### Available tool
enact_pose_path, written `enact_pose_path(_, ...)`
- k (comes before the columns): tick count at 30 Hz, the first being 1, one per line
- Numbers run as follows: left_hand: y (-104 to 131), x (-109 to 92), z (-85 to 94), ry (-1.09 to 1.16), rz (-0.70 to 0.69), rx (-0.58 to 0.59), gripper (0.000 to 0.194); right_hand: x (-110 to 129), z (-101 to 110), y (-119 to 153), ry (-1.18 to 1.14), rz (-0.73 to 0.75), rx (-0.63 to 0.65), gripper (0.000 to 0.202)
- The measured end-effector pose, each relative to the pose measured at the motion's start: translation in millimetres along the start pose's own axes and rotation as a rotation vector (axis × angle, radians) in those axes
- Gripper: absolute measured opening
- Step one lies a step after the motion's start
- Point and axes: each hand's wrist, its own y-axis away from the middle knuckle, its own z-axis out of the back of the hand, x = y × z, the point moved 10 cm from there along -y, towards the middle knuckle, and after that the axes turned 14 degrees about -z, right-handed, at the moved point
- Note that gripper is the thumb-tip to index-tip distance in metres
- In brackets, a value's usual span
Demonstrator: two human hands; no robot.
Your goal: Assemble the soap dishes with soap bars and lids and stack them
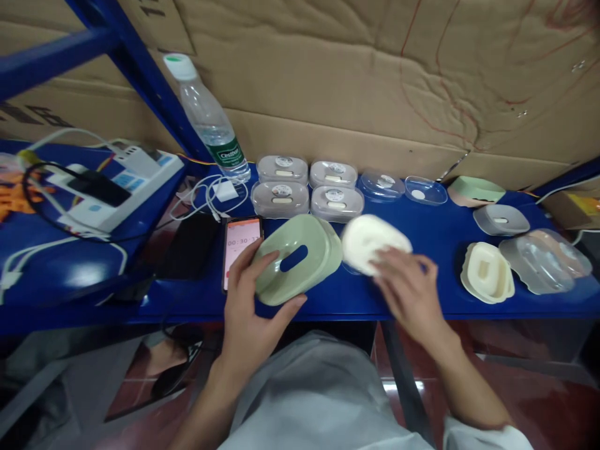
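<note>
My left hand (255, 284) grips a pale green soap box shell (312, 250) by its left end. The shell is tilted and shows an oval slot in its bottom. My right hand (405, 281) has its fingers on a cream soap box tray (360, 240), held just right of the green shell and slightly apart from it. Motion blurs the tray. Behind both hands, several lidded grey soap boxes (280, 200) stand in two rows. Two loose clear lids (382, 185) lie to the right of these boxes.
A phone (241, 240) with a running timer lies beside my left hand. Further left are a power strip (135, 181) and cables; a water bottle (213, 125) stands behind. At right lie cream trays (487, 272), clear lids (546, 259) and a green shell (475, 189).
</note>
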Motion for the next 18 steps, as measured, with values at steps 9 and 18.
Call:
enact_pose_path(9,10,8,-29.3,-0.110,-0.028,0.214,0.060,32,-36,-1,-0.244,0.140,0.197,0.028)
enact_pose_path(18,10,2,-75.0,-0.061,-0.178,0.475,0.057,-54,-35,-2,0.009,-0.203,0.188,0.065)
